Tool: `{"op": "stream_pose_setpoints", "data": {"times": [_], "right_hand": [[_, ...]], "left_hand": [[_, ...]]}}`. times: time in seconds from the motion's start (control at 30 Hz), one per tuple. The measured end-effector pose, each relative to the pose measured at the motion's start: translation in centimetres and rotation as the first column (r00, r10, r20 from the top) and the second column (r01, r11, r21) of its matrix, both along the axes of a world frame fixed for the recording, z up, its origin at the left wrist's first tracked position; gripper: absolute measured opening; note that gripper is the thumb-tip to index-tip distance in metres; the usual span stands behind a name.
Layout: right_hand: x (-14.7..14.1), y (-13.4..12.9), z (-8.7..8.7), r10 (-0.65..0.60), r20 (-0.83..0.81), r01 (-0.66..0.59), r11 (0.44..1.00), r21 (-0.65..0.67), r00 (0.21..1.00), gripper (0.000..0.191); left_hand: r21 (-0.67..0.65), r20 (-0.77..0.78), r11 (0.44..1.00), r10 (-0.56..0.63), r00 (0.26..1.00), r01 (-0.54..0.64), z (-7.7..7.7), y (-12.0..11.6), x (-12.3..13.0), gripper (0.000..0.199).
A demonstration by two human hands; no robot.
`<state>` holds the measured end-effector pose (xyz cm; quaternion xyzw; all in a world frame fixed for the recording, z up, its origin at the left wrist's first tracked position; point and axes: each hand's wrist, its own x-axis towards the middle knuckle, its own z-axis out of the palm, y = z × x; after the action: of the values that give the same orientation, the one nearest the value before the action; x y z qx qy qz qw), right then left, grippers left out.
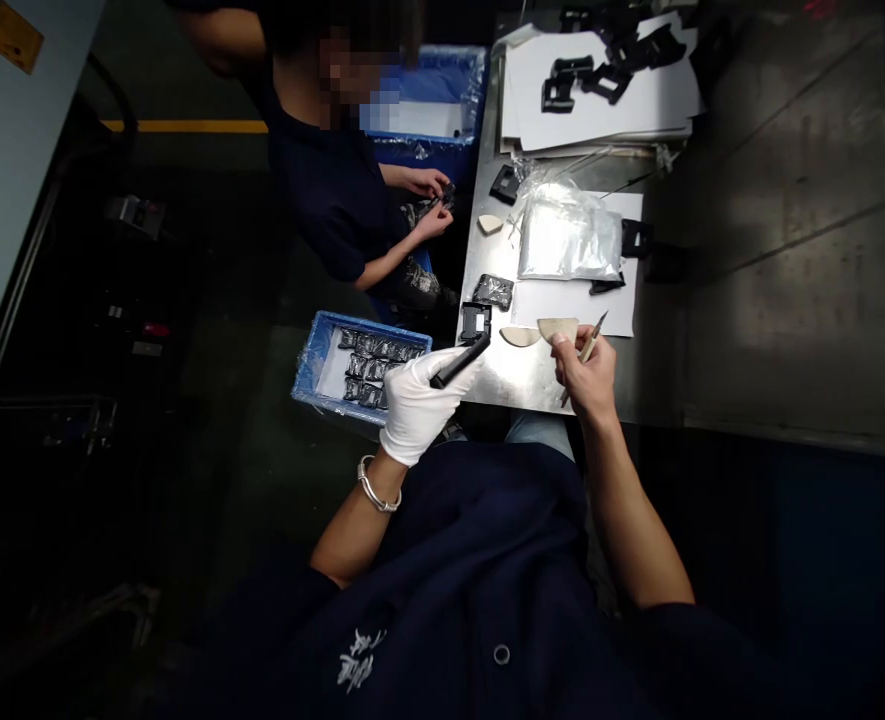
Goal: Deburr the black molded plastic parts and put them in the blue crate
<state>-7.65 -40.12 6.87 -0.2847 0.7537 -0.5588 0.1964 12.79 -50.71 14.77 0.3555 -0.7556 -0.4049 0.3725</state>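
My left hand (416, 402), in a white glove, is closed around a black plastic part (460, 363), held tilted over the table's near edge. My bare right hand (592, 382) pinches a beige wedge-shaped pad (556, 328) between thumb and finger. A slim craft knife (589, 346) also sits in that hand, its blade pointing up and away. A second beige pad (520, 337) lies on the metal table (517, 382) between my hands. Just beyond my left hand are a black plastic frame (476, 321) and a bagged black part (494, 291).
A blue crate (308, 375) with rows of bagged black parts stands at left. A co-worker (329, 190) sits beyond it, handling a small dark part. Clear plastic bags (571, 240) and a paper stack (524, 110) with black parts lie farther back. Another blue bin (476, 75) stands behind.
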Motion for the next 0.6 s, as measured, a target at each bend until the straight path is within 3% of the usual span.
{"op": "stream_pose_setpoints", "data": {"times": [0.1, 0.2, 0.3, 0.4, 0.53, 0.6], "right_hand": [[4.1, 0.6, 5.4, 0.083, -0.215, -0.098, 0.993, -0.061, 0.973, 0.02], [6.9, 0.2, 8.3, 0.108, -0.426, -0.16, 0.983, -0.088, 0.898, 0.015], [8.1, -0.4, 8.4, 0.135, -0.48, -0.201, 0.975, -0.09, 0.867, 0.008], [8.3, -0.6, 7.6, 0.225, -0.486, -0.296, 0.952, -0.073, 0.844, 0.005], [8.2, -0.7, 7.3, 0.171, -0.47, -0.218, 0.975, -0.046, 0.866, 0.009], [8.0, -0.8, 7.3, 0.218, -0.465, -0.265, 0.964, -0.038, 0.858, 0.009]], "left_hand": [[0.005, 0.019, 1.0, -0.025, 1.0, 0.025, -0.4, 0.1, -0.8, 0.022], [-0.032, 0.054, 0.998, -0.059, 0.997, 0.061, -0.7, 0.2, -1.4, 0.021], [-0.059, 0.075, 0.994, -0.086, 0.993, 0.091, -1.2, 0.3, -1.7, 0.019], [0.015, 0.02, 0.995, -0.095, 0.995, 0.095, -2.0, 0.4, -1.7, 0.022], [0.078, 0.079, 0.997, -0.023, 0.997, 0.017, -2.5, 0.4, -1.8, 0.021], [0.131, 0.047, 0.991, -0.018, 0.999, 0.012, -2.4, 0.3, -2.0, 0.022]]}}
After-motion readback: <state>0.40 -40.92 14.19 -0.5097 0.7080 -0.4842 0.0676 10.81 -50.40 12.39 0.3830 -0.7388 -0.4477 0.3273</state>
